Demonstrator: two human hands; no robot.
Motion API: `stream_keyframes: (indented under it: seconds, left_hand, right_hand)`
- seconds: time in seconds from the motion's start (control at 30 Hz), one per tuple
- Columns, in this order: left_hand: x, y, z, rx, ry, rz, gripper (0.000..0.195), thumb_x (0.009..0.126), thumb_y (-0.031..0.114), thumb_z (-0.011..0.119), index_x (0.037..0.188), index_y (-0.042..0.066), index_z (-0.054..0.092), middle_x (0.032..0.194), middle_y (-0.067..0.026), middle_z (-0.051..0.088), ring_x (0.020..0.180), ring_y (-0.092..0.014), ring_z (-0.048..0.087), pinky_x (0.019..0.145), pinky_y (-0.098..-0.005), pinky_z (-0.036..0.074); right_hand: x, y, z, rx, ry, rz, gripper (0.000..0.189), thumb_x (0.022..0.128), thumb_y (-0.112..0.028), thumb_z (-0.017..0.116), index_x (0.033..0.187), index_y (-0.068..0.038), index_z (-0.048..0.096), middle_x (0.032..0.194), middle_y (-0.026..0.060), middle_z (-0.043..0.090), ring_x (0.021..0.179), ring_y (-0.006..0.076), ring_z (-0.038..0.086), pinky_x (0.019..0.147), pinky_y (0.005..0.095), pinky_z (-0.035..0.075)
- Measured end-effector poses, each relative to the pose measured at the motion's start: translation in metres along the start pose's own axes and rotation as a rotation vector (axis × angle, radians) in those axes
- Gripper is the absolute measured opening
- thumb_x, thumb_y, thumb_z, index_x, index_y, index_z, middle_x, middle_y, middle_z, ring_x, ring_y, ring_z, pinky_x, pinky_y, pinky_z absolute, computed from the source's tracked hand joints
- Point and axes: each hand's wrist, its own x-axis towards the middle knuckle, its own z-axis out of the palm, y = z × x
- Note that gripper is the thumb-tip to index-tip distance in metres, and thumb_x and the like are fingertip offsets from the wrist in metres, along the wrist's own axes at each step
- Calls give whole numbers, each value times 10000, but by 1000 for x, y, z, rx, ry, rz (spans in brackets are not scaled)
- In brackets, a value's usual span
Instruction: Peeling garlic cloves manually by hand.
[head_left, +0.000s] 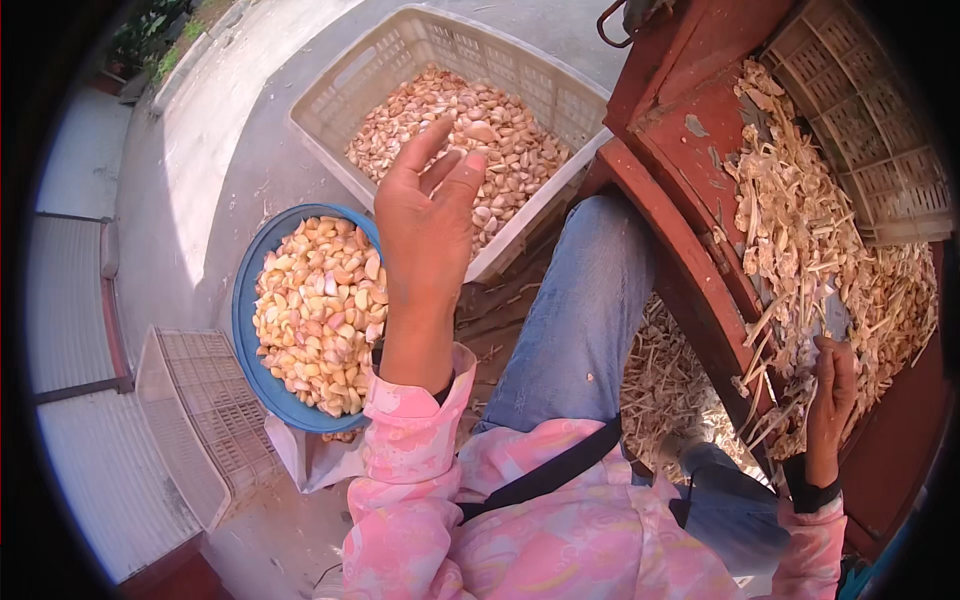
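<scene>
My left hand (431, 210) is raised over a pale plastic crate (525, 221) of unpeeled garlic cloves (517, 142). Its fingers are spread and hold nothing. One larger clove (480, 131) shows just beyond the fingertips; whether it is in the air or lying on the pile is unclear. Beside my left wrist, a round blue basin (247, 345) holds a heap of paler cloves (322, 315). My right hand (832, 379) rests with curled fingers at a pile of dry garlic skins and stems (802, 217) on a red-painted table (690, 142). Anything inside its grip is hidden.
A slatted plastic crate (862, 127) lies tipped over the skins at the far right. Another crate (217, 405) stands at lower left near a white sack (315, 457). Dry stems (660, 375) lie below the table by my jeans-clad knee (577, 300).
</scene>
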Motion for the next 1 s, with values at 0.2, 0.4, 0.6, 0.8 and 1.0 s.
stream_keyframes:
  seconds: [0.2, 0.4, 0.6, 0.8, 1.0]
  left_hand:
    - [-95, -84, -56, -3, -195, -491, 189, 869, 127, 533, 996, -4, 581, 939, -68, 615, 842, -103, 575, 676, -223, 462]
    - [-133, -264, -26, 247, 124, -881, 361, 816, 58, 515, 1171, 11, 470, 1046, -156, 559, 943, -281, 547, 830, -349, 423]
    - [-97, -373, -29, 836, 128, -102, 226, 757, 88, 540, 960, 3, 594, 972, -216, 588, 907, -388, 556, 789, -432, 430]
    - [-96, -410, -32, 744, 16, -217, 171, 768, 100, 532, 898, 16, 605, 888, -188, 607, 831, -401, 564, 770, -446, 435]
    - [-119, -401, -24, 771, -96, -155, 168, 769, 96, 539, 901, 13, 603, 859, -172, 611, 805, -376, 577, 750, -435, 445]
  right_hand:
    - [6, 44, 7, -136, -64, -31, 125, 920, -83, 419, 892, -7, 515, 761, -1, 396, 686, 90, 365, 626, 211, 312]
    - [8, 54, 9, -112, -24, 52, 98, 919, -99, 425, 866, -26, 466, 767, -17, 368, 697, 76, 321, 638, 203, 285]
    - [2, 52, 4, -150, -50, 129, 75, 915, -84, 419, 919, -26, 466, 815, -4, 392, 735, 84, 338, 676, 209, 295]
    - [3, 42, 7, -244, 9, 87, 99, 910, -91, 418, 962, -22, 466, 840, -4, 409, 705, 73, 342, 622, 202, 299]
    - [3, 35, 14, -218, 31, 81, 58, 890, -72, 416, 881, -29, 454, 754, -5, 371, 661, 72, 324, 580, 222, 278]
